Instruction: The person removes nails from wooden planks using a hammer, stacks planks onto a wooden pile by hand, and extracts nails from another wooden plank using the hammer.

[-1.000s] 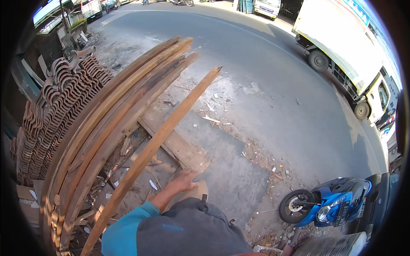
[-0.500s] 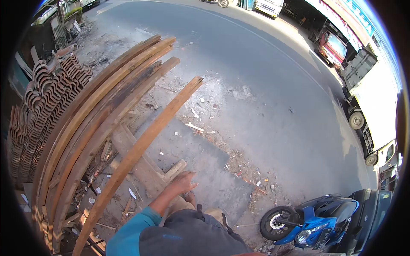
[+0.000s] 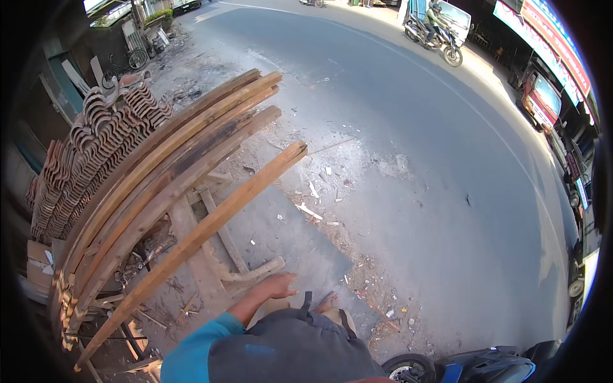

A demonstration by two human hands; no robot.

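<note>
My left hand (image 3: 280, 285) reaches forward from a teal sleeve, in front of my dark shirt. Its fingers are stretched out, the thumb stands apart, and I see nothing held in it. Just beyond it is the end of a wooden support frame (image 3: 258, 271); I cannot tell whether the hand touches it. A long brown wooden beam (image 3: 214, 223) lies at a slant across this frame, left of the hand. Farther left, several more beams (image 3: 153, 166) rest side by side, looking curved in the wide lens. My right hand is out of view.
Stacked roof tiles (image 3: 102, 153) stand behind the beams. Debris (image 3: 319, 198) litters the ground along the road edge. A blue motorcycle (image 3: 453, 371) is parked at lower right. On the road's far side are a rider on a motorcycle (image 3: 434, 32) and a red truck (image 3: 541, 99).
The view has shifted, so beams and parked motorcycle sit lower in it. A motorcycle rider has come into view at the top right. My left hand stays near the frame's end.
</note>
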